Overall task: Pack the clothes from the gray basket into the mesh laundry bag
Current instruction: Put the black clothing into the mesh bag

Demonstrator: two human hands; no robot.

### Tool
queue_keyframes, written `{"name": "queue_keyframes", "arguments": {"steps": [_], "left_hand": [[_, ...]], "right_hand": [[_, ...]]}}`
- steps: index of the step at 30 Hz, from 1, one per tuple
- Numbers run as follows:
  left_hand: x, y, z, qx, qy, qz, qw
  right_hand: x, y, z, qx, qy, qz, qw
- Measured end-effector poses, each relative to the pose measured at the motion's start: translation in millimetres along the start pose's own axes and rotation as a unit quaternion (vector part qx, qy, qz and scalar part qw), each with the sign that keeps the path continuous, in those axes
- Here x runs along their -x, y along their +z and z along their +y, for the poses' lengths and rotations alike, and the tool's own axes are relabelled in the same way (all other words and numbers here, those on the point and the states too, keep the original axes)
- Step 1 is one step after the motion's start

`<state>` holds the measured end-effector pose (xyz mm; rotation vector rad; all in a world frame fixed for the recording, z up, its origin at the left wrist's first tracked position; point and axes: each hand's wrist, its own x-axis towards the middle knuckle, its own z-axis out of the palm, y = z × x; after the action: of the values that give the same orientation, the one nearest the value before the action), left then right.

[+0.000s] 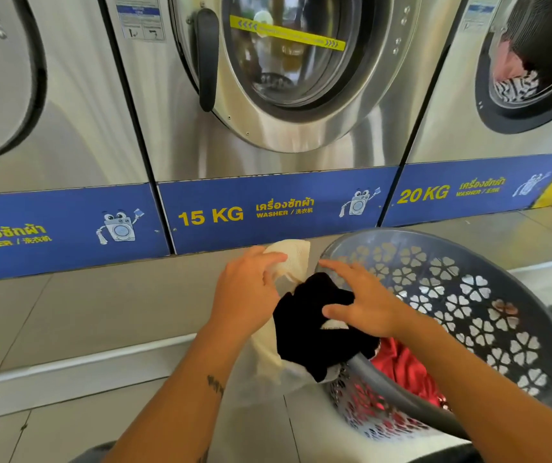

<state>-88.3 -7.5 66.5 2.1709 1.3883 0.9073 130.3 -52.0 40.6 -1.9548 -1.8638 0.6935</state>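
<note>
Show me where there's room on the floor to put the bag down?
Bare floor tiles lie left of the left hand, below the blue washer strip. It's crowded to the right: the gray basket, black garment, mesh bag and right hand bunch together.

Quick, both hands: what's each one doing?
Left hand: holds the mesh laundry bag by its rim.
Right hand: fingers spread, pressing on the black garment.
</note>
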Motion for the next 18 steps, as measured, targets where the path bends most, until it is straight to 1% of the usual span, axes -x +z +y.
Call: {"name": "queue_keyframes", "arguments": {"steps": [2,3,4,6,10,13,15,16,18], "left_hand": [[3.5,4.6,4.3,-0.027,-0.012,-0.029,0.999],[5.0,6.4,6.0,-0.044,-0.020,-0.043,0.998],[6.0,8.1,6.4,-0.058,-0.025,-0.054,0.997],[6.9,10.7,3.9,-0.064,-0.032,-0.060,0.996],[9.1,13.0,-0.7,-0.051,-0.040,-0.076,0.995],[11.4,14.7,-2.3,-0.039,-0.016,-0.088,0.995],[11.0,15.7,-2.9,-0.026,-0.008,-0.088,0.996],[10.0,15.5,-2.2,-0.014,-0.010,-0.085,0.996],[6.8,14.2,0.7,0.018,-0.006,-0.060,0.998]], "right_hand": [[5.1,2.7,10.5,-0.123,0.082,-0.085,0.985],[6.5,5.6,13.4,-0.175,0.102,-0.101,0.974],[7.6,8.2,14.2,-0.197,0.107,-0.097,0.970],[7.8,11.5,10.0,-0.172,0.092,-0.074,0.978],[7.3,11.5,-9.5,-0.027,0.042,-0.014,0.999],[12.1,15.6,-26.1,0.073,-0.003,0.043,0.996],[14.1,20.2,-37.2,0.083,-0.029,0.081,0.993],[14.5,21.3,-42.2,0.065,-0.037,0.101,0.992],[15.0,22.0,-48.8,-0.007,-0.046,0.125,0.991]]}}
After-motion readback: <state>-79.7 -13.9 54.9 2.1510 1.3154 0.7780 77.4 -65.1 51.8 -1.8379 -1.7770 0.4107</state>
